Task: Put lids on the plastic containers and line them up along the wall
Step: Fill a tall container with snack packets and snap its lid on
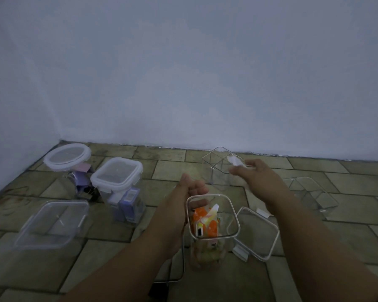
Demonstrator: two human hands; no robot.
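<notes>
My left hand (192, 188) grips the rim of a tall clear container (213, 234) that holds orange and white packets and has no lid on. A square clear lid (256, 233) with white latches lies on the floor just right of it. My right hand (255, 173) reaches toward the wall, its fingertips pinched on the white latch at the rim of a small clear square container (218, 168). By the left corner stand a round lidded container (67, 159) and a square lidded container (117, 176), both closed.
A clear rectangular box (52, 223) with side latches lies on the tiled floor at the left. Another clear rectangular piece (310, 195) lies at the right. The white wall (205, 83) runs along the back, with bare tiles between the lidded containers and the small container.
</notes>
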